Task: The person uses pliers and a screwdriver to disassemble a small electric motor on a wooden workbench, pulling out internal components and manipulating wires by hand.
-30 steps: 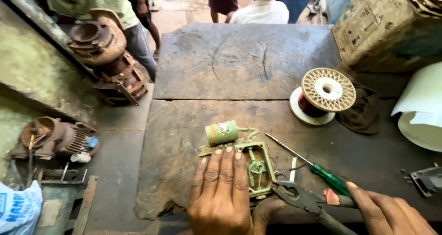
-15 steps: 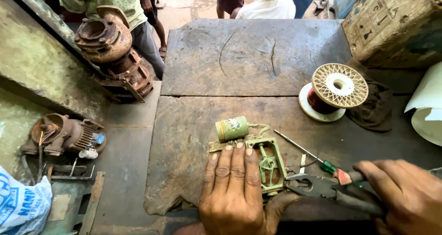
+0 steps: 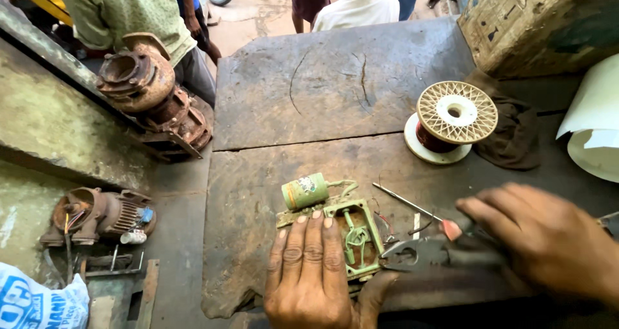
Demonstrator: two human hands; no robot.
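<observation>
Two hands are engaged: the green frame (image 3: 353, 239) is pinned flat by the left hand (image 3: 309, 271); beside it, pliers (image 3: 425, 251) are gripped by the right hand (image 3: 548, 239).

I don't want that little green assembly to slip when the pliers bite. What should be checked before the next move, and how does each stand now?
1. Left hand flat on green frame: ok.
2. Right hand on pliers: ok, though blurred.
3. Plier jaws closed on a part: cannot tell.
4. Screwdriver clear of the pliers: not ok, its handle lies under the right hand.
5. Wire spool out of the way: ok.
</observation>
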